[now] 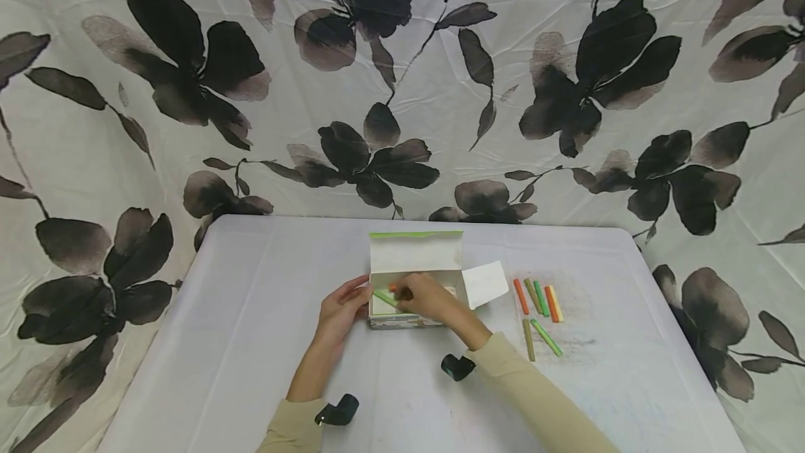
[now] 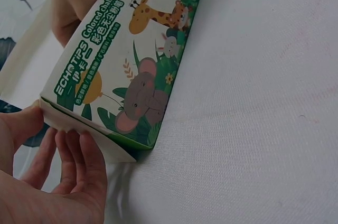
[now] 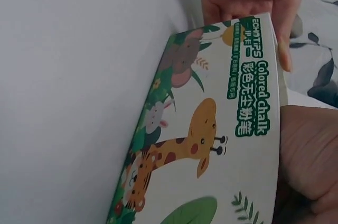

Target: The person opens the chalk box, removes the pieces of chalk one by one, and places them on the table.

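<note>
An open carton labelled Colored chalk (image 2: 105, 71) stands on the table with its lid raised at the back. At its left end my left hand (image 1: 340, 310) grips the edge, thumb at the top corner and fingers against the end flap (image 2: 116, 150). My right hand (image 1: 424, 297) reaches inside with curled fingers, which seem to pinch one end of a green chalk stick (image 1: 385, 298). Next to those fingers a bit of orange chalk (image 1: 393, 286) shows. The carton's front wall hides the right fingertips in both wrist views.
Right of the carton lie several loose chalk sticks, among them a red one (image 1: 520, 296), an olive one (image 1: 528, 340) and a green one (image 1: 546, 338). The carton's right flap (image 1: 486, 284) sticks out toward them. Behind the white-covered table (image 1: 264, 257) hangs a flowered cloth (image 1: 465, 103).
</note>
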Demonstrator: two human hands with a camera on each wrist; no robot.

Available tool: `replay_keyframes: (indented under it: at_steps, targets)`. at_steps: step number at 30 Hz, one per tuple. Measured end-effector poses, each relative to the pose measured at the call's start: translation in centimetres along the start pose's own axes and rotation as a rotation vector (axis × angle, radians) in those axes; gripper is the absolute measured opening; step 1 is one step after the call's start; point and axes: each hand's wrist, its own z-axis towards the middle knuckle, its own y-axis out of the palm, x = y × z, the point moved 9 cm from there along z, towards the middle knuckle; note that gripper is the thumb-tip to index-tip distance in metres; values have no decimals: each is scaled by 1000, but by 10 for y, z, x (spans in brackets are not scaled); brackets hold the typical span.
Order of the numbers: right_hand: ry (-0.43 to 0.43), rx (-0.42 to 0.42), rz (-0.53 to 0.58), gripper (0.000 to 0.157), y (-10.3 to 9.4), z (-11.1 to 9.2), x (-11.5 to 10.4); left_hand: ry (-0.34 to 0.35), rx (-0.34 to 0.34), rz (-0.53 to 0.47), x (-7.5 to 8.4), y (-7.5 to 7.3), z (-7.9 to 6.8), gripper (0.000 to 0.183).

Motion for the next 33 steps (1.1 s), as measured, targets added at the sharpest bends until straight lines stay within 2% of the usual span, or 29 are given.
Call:
replay_keyframes:
  at_steps: [11,14,23,33]
  targets:
    - [96,-19,-90,16,10,15,1,-12,2,5,-1,1,1,43]
    - [100,-25,-88,15,10,16,1,-12,4,1,-2,1,2,42]
    - [41,-22,46,14,3,6,2,2,-10,-21,-1,0,1,43]
    - [-9,7,167,17,-16,-14,10,-1,6,-12,-1,1,2,42]
